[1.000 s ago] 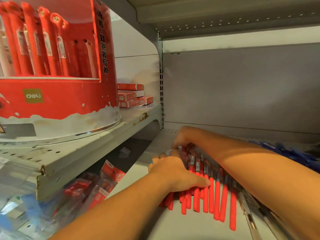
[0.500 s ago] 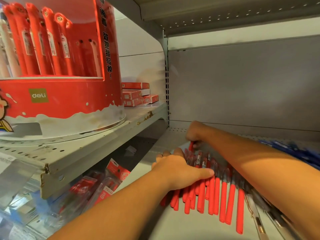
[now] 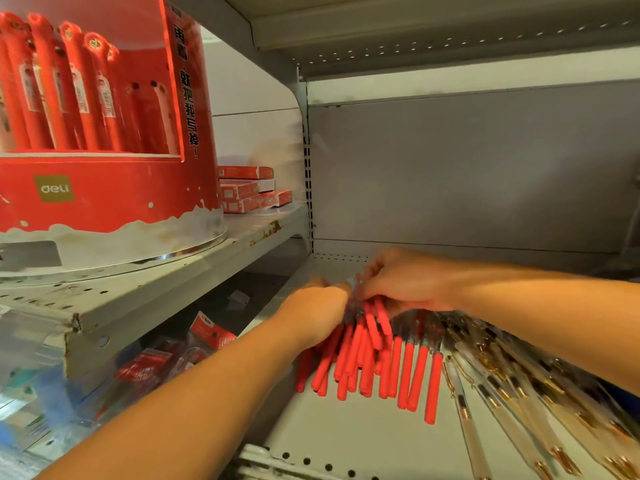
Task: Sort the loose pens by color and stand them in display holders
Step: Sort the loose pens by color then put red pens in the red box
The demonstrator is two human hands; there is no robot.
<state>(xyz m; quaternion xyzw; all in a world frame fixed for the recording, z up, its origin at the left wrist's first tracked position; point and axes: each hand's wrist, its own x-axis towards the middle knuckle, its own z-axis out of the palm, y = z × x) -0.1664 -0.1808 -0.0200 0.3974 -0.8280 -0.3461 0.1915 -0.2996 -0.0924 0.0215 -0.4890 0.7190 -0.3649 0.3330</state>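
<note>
A bunch of loose red pens point(image 3: 374, 368) lies on the white metal shelf point(image 3: 346, 441), caps pointing toward me. My left hand point(image 3: 313, 317) curls round the left side of the bunch near its far ends. My right hand point(image 3: 401, 282) reaches in from the right and grips the far ends of several red pens, lifting a few at a tilt. Clear pens with gold clips point(image 3: 512, 393) fan out to the right, partly under my right forearm. A round red display holder point(image 3: 104, 140) with red pens standing in it sits on the upper shelf at the left.
Small red boxes point(image 3: 249, 188) are stacked behind the display holder. Packaged goods point(image 3: 166, 355) lie on the lower shelf at the left. The grey back panel point(image 3: 467, 174) closes the bay behind the pens. The upper shelf's front edge point(image 3: 145, 303) juts out on the left.
My right hand has drawn back from the far end of the shelf onto the pens and now grips several. My left hand has shifted to the bunch's left side. The pens are more bunched.
</note>
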